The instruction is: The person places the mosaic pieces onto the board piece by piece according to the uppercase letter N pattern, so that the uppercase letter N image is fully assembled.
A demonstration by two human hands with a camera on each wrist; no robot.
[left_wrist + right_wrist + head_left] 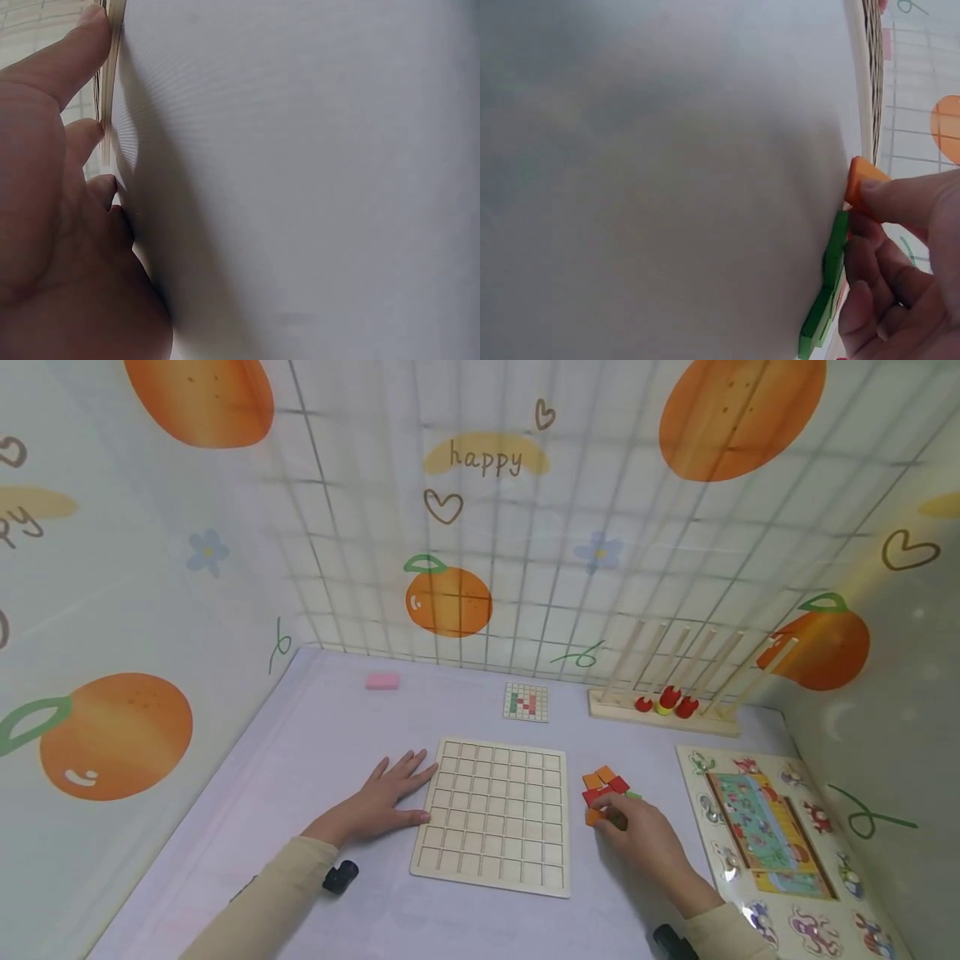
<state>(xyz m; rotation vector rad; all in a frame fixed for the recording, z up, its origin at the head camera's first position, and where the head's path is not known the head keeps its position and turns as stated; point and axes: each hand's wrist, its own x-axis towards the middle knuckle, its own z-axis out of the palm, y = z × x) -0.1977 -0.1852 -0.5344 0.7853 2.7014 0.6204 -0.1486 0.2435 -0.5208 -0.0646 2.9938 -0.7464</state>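
The head view puts the matter of sides plainly: the orange tile [591, 818] lies just beyond the right edge of the grid board [491, 818], with the board between it and the left hand [388, 797], so the right hand [645, 831] is by far the nearer. The tile looks square, so I can make out no long axis. It sits at the near end of a small heap, with red tiles [592, 797] on the side toward the table's [337, 735] far edge. From the right wrist I see green tiles [832, 270] by the curled lower fingers.

The right hand reaches in from the table's near right, back upward, thumb and forefinger nearly closed in what looks like a pinch on the orange tile; whether it is off the table I can't tell. The left hand lies spread, gripping nothing, its fingertips and thumb at the board's left edge.
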